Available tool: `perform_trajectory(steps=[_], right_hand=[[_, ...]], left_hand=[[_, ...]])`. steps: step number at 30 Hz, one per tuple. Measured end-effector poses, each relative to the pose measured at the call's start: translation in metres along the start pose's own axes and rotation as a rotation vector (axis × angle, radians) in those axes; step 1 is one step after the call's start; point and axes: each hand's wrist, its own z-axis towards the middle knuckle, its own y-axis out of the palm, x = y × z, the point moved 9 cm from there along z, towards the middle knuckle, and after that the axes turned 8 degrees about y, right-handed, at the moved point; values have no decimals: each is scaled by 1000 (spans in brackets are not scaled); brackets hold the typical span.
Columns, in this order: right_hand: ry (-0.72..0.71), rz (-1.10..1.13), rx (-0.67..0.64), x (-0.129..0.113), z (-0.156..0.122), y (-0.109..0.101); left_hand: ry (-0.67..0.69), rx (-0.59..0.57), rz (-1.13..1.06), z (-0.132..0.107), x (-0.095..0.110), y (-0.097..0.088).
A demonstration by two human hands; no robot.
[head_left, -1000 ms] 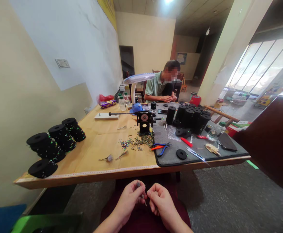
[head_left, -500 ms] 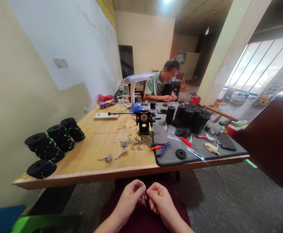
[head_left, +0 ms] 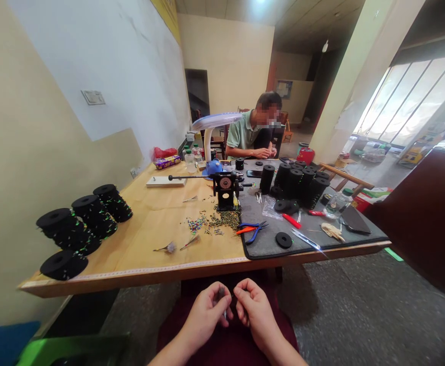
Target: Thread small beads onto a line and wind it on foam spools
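Above my lap, in front of the table edge, both my hands are close together. My left hand (head_left: 213,307) is closed on a thin, dark grey, stick-like thing (head_left: 222,293) that shows between thumb and fingers; its kind is too small to tell. My right hand (head_left: 253,309) pinches thumb against forefinger just beside it, and whatever those fingertips hold cannot be made out. Nearest on the tabletop lie two small feather-like tufts (head_left: 169,247), a pile of small dark and golden pieces (head_left: 222,220), and coloured beads (head_left: 195,224).
Black foam spools (head_left: 57,219) stand at the left, more foam spools (head_left: 294,181) at the right. A black hand-cranked counter (head_left: 225,190) and a lamp (head_left: 212,165) occupy the middle. Blue-handled pliers (head_left: 253,233) and tweezers (head_left: 305,239) lie on the grey mat. A person (head_left: 245,134) sits opposite.
My right hand has moved slightly up and away from my left. The stick-like thing in my left hand is turned a little and shows less below the fingers.
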Motion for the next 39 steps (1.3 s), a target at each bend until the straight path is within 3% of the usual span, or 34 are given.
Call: perform_trajectory(steps=[8, 15, 20, 25, 28, 34, 39], right_hand=[[-52, 24, 20, -5, 0, -4], [-97, -45, 23, -10, -3, -2], [-80, -73, -27, -7, -2, 4], [-39, -47, -69, -5, -1, 7], [-8, -85, -102, -5, -3, 9], [-63, -286, -108, -8, -7, 14], [-120, -339, -42, -14, -9, 8]], left_hand=[[-37, -30, -87, -2, 2, 4], [-45, 11, 45, 2, -3, -2], [76, 84, 218, 3, 13, -11], [88, 56, 307, 1, 20, -10], [93, 55, 258, 1, 17, -14], [6, 72, -58, 2, 4, -16], [87, 225, -1, 7, 8, -31]])
